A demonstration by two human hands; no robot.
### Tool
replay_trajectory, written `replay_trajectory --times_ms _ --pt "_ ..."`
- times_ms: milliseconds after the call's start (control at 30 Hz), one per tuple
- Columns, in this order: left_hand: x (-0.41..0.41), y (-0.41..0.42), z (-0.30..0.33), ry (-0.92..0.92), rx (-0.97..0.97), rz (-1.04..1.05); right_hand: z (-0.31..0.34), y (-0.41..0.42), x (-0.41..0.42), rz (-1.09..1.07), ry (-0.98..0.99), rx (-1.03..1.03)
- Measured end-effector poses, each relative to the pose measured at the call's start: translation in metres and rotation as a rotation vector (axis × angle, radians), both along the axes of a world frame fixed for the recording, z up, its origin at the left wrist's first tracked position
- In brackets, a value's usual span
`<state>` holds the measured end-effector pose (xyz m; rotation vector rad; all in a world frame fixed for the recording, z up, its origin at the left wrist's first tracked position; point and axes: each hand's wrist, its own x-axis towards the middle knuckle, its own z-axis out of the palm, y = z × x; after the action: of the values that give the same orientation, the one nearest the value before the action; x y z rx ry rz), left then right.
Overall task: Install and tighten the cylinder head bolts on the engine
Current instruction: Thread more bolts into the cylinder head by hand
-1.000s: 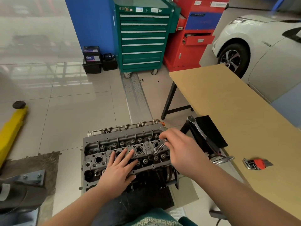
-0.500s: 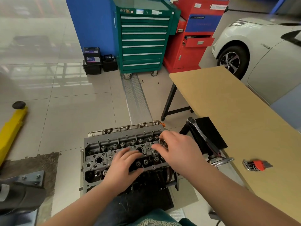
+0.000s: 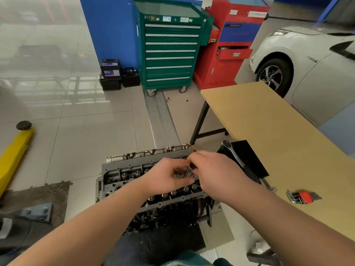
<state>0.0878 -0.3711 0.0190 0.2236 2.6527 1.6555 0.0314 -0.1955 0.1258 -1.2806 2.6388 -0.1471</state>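
Both hands meet over the cylinder head [image 3: 134, 175], toward its right end. The right hand [image 3: 217, 173] pinches a bolt [image 3: 190, 169] upright there; the left hand [image 3: 165, 176] curls its fingers around the bolt's lower part.

I stood in a car repair workshop. At twelve o'clock were a green wheeled steel tool cabinet [image 3: 169, 52] and a red metal tool chest [image 3: 228, 50]; at two o'clock a white car [image 3: 307, 60]; at nine o'clock a yellow lift arm [image 3: 15, 152]. A bare grey engine cylinder head [image 3: 123, 179] sat before me.
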Motion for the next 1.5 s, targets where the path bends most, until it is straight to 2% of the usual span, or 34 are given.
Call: replay_trajectory --times_ms 167,300,367,533,633,700,767,900,967,1033,1100,1167,1300,1400,1500 --pt "-0.003 0.003 -0.004 0.099 -0.042 0.072 -0.001 -0.007 0.001 -0.079 0.173 0.069" --pt "-0.006 0.002 -0.005 0.041 -0.031 0.056 0.000 -0.001 0.000 -0.028 -0.032 -0.064" --pt "-0.007 0.001 -0.005 0.017 -0.009 0.034 0.000 0.002 -0.002 -0.030 -0.071 -0.053" --pt "-0.006 0.007 -0.005 0.056 -0.001 0.062 -0.005 -0.001 -0.004 -0.156 0.118 0.050" --pt "-0.005 0.011 -0.007 0.057 0.017 0.105 -0.005 0.003 -0.003 -0.065 0.004 -0.051" --pt "-0.005 0.009 -0.008 -0.013 0.070 0.093 -0.005 0.006 -0.004 0.006 -0.068 -0.071" --pt "-0.005 0.008 -0.007 -0.066 0.096 0.054 -0.005 0.006 -0.005 -0.027 -0.042 -0.034" --pt "-0.006 0.011 -0.007 0.054 -0.030 0.030 -0.006 0.000 -0.006 -0.129 0.134 0.089" --pt "-0.008 0.013 -0.010 0.078 -0.037 0.064 -0.004 0.000 -0.006 -0.092 0.108 0.024" --pt "-0.010 0.011 -0.011 0.027 0.003 0.105 0.000 0.003 -0.005 -0.013 -0.012 -0.043" --pt "-0.011 0.007 -0.012 -0.045 0.055 0.114 0.001 0.005 -0.005 0.032 -0.047 -0.024" --pt "-0.009 0.006 -0.012 -0.051 0.051 0.074 -0.001 0.005 -0.004 -0.026 0.008 0.005" --pt "-0.009 0.009 -0.011 0.052 -0.054 0.051 -0.006 0.000 -0.003 -0.113 0.128 0.084" --pt "-0.010 0.009 -0.010 0.013 -0.033 0.098 -0.004 0.003 0.002 -0.052 -0.018 -0.029" --pt "-0.011 0.004 -0.013 -0.036 -0.026 0.075 -0.004 0.006 0.000 -0.028 -0.082 -0.030"
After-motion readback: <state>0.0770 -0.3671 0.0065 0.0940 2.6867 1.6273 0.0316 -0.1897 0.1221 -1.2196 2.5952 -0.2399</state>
